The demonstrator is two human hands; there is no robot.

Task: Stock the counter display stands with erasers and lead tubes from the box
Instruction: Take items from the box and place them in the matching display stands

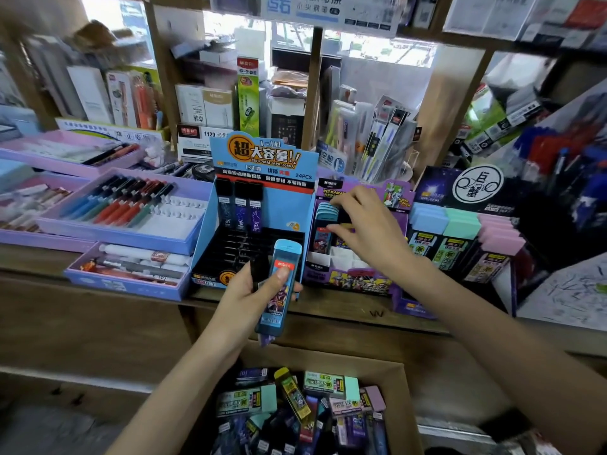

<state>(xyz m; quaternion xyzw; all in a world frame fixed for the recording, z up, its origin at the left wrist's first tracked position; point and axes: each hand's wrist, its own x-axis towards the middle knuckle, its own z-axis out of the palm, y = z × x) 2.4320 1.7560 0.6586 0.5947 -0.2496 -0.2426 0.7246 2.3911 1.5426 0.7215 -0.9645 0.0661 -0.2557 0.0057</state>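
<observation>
My left hand [249,293] grips a blue lead tube [279,287] upright in front of the blue display stand [259,205]; more tubes seem stacked behind it. That stand holds three dark tubes at its back row. My right hand [364,224] reaches into the purple display stand [348,274], fingers pinched around a tube [323,239] among a row of blue-capped tubes. To the right stands an eraser display [460,238] with blue, green and pink erasers. Below the counter, the cardboard box [391,376] holds several erasers and lead tubes.
Lilac pen trays [124,208] fill the counter's left side. Shelves behind hold stationery packs and a clear pen holder [377,142]. A dark pen rack [558,159] rises at the right. The wooden counter edge [328,313] runs between the stands and the box.
</observation>
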